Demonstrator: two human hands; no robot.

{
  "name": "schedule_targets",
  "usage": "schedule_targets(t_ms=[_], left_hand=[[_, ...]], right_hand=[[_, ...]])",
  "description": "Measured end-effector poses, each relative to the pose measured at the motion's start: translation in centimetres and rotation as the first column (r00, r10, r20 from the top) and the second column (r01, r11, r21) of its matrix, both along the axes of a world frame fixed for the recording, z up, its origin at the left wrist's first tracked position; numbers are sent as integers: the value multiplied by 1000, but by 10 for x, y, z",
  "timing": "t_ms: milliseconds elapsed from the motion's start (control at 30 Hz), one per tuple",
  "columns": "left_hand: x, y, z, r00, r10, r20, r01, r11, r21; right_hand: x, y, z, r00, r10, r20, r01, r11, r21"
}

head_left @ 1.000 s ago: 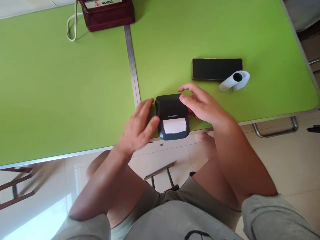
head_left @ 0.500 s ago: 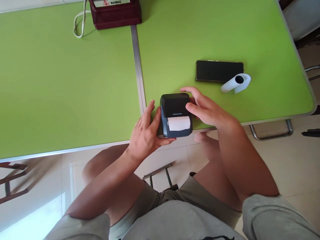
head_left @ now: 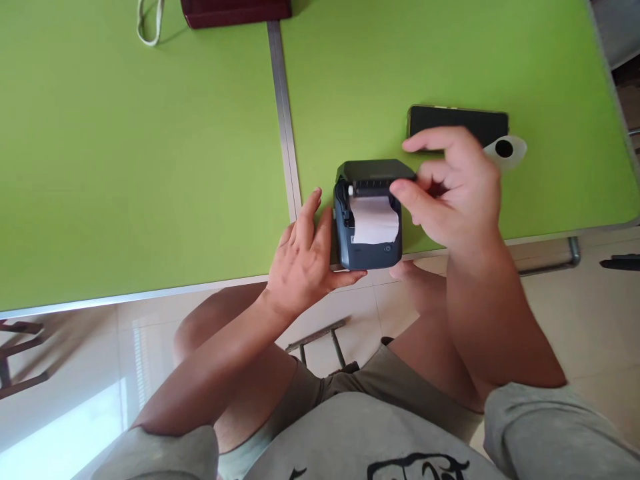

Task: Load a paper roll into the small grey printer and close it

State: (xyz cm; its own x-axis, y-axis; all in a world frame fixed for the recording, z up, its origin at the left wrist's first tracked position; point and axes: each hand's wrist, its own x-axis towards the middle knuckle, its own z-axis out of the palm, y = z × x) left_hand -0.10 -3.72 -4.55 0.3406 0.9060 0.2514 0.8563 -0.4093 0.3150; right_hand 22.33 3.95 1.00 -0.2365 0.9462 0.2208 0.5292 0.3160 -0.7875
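Observation:
A small dark label printer point(head_left: 367, 256) sits at the near edge of the green table, its lid point(head_left: 373, 169) lifted at the far side. White paper point(head_left: 376, 221) lies across its opening, below a black roller. My left hand point(head_left: 303, 263) braces the printer, fingers along its left side and thumb across its near face. My right hand point(head_left: 457, 190) pinches the right corner of the raised lid between thumb and forefinger, the other fingers curled or lifted. Beyond it lies a black phone point(head_left: 425, 127), partly covered by that hand.
A roll of white paper point(head_left: 517, 152) stands beside the phone, half behind my right hand. A dark red box point(head_left: 235, 12) with a white cord point(head_left: 159, 23) is at the far edge of view. A metal strip point(head_left: 283, 107) divides the green table point(head_left: 150, 153).
The printer's lid has swung up and away, baring the roller and more paper. My right hand has risen with it. My left hand keeps its hold, and the view has shifted slightly.

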Motion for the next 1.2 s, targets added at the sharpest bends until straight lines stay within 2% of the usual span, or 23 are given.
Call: schedule_targets(t_ms=[100,167,267,333,433,733,867,967,1033,1067,1133,1200], left_hand=[[3,1,1,1000,6,-2,-6,1000,-4],[4,2,1,1000,4,-6,-4,1000,-9],[4,2,3,1000,10,-16,-10,1000,2],[4,1,5,1000,7,-23,-7,1000,-6],[5,0,7,1000,10,-25,-11,999,-50],[3,0,7,1000,16,6,-16,995,-101],[3,0,7,1000,9,-11,-10,996,-89],[2,0,7,1000,7,-1,-7,996,-93],[2,0,7,1000,5,6,-5,996,-91],[2,1,7,1000,5,8,-4,996,-92],[2,1,7,1000,2,12,-1,995,-97],[2,1,7,1000,1,12,0,995,-96]], right_hand=[[-10,1,9,993,-107,40,100,983,153],[-15,4,14,974,-97,205,56,979,194],[-19,8,20,860,-8,509,-69,989,132],[-20,9,24,806,77,586,-130,990,49],[-21,9,26,795,171,582,-176,983,-48],[-20,22,20,786,260,561,-209,966,-154],[-19,21,34,798,255,546,-176,965,-194],[-8,17,51,877,255,407,-168,957,-238],[2,17,53,962,235,141,-192,945,-265],[6,18,51,984,179,-27,-179,944,-276],[14,24,39,953,-28,-301,-68,950,-304],[18,32,20,909,-210,-360,64,924,-377]])
